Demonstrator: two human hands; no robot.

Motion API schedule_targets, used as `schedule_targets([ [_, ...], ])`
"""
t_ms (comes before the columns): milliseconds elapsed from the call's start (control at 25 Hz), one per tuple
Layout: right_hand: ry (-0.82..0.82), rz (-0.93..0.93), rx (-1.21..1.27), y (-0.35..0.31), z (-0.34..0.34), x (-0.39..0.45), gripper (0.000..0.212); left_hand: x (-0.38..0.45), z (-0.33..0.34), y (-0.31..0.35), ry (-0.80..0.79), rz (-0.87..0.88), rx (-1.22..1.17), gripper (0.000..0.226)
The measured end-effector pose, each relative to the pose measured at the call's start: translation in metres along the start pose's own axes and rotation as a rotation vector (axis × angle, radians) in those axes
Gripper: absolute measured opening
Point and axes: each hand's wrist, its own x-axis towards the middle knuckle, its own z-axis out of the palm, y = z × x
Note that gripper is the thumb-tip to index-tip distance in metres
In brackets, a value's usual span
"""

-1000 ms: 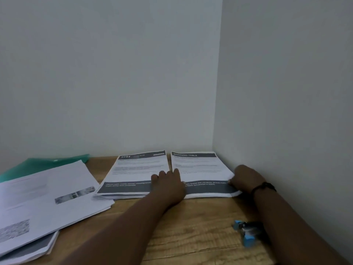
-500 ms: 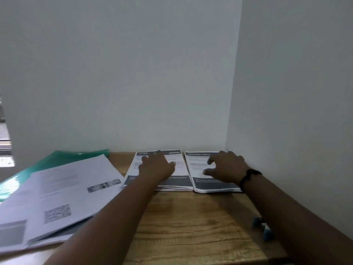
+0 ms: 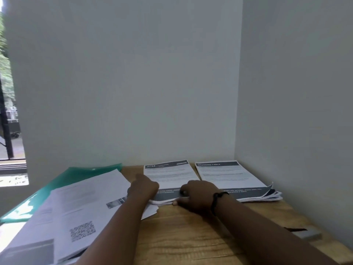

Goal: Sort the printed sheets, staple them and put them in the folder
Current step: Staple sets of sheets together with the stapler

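Note:
Two stacks of printed sheets lie at the back of the wooden table (image 3: 191, 236). The left stack (image 3: 168, 175) has a "2754" header, the right stack (image 3: 229, 176) is headed "DRESSING TABLE". My left hand (image 3: 143, 186) grips the left stack's left edge with its fingers curled. My right hand (image 3: 198, 192) pinches that stack's front edge, thumb under it and fingers on top. A green folder (image 3: 76, 175) lies at the back left, partly under a loose pile of sheets (image 3: 80, 207). The stapler (image 3: 309, 234) is a grey blur at the right, behind my right forearm.
White walls close the table at the back and on the right. A window opening (image 3: 9, 131) shows at the far left. Bare wood lies between my forearms.
My right hand has left the right stack and moved to the left stack's front edge. My left hand has shifted to that stack's left edge. The view has swung left.

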Motion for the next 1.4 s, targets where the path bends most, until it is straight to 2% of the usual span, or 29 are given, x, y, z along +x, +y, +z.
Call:
schedule_targets([
  [80,0.052,-0.032,-0.026,0.003,0.004,-0.003,0.067,0.002,-0.005,0.001,-0.077,-0.062,-0.383,0.048],
  [120,0.095,-0.055,-0.038,0.003,0.006,-0.003,0.067,-0.004,-0.008,0.003,-0.131,-0.101,-0.526,0.034],
  [200,0.2,-0.103,-0.048,0.001,0.007,-0.004,0.065,-0.014,-0.016,0.009,-0.172,-0.127,-0.679,0.018],
  [280,0.312,-0.119,-0.073,0.0,0.002,-0.003,0.059,-0.019,-0.024,0.016,-0.114,-0.009,-0.785,0.026],
  [400,0.544,-0.074,-0.076,0.009,-0.019,-0.002,0.054,-0.033,-0.036,0.035,0.001,0.276,-0.887,0.04],
  [520,0.826,-0.017,-0.165,0.035,-0.045,-0.011,0.057,-0.053,-0.035,0.065,0.005,0.478,-0.948,0.033],
  [600,0.885,0.034,-0.245,0.061,-0.051,-0.024,0.055,-0.058,-0.02,0.086,-0.038,0.503,-0.899,0.028],
  [680,0.862,0.06,-0.286,0.088,-0.051,-0.046,0.048,-0.056,0.006,0.1,-0.092,0.465,-0.824,0.03],
  [760,0.695,0.103,-0.281,0.112,-0.045,-0.072,0.044,-0.054,0.041,0.097,-0.143,0.478,-0.676,0.037],
  [800,0.526,0.153,-0.282,0.125,-0.038,-0.083,0.042,-0.052,0.059,0.09,-0.167,0.516,-0.514,0.038],
  [880,0.138,0.28,-0.169,0.147,-0.022,-0.104,0.037,-0.051,0.09,0.076,-0.208,0.636,0.047,0.035],
  [920,-0.017,0.339,-0.052,0.155,-0.015,-0.11,0.042,-0.052,0.097,0.072,-0.19,0.643,0.3,0.034],
  [960,-0.093,0.379,0.047,0.162,-0.012,-0.116,0.049,-0.053,0.101,0.07,-0.151,0.632,0.436,0.037],
  [1120,-0.155,0.399,0.06,0.172,-0.02,-0.117,0.07,-0.055,0.092,0.07,-0.088,0.597,0.417,0.045],
  [1280,-0.139,0.362,0.092,0.134,-0.036,-0.096,0.097,-0.052,0.064,0.06,-0.109,0.557,0.419,0.046],
  [1320,-0.106,0.336,0.085,0.119,-0.038,-0.087,0.098,-0.051,0.053,0.057,-0.094,0.574,0.436,0.047],
  [1400,-0.044,0.249,0.057,0.081,-0.041,-0.07,0.08,-0.048,0.024,0.047,-0.051,0.59,0.469,0.05],
])
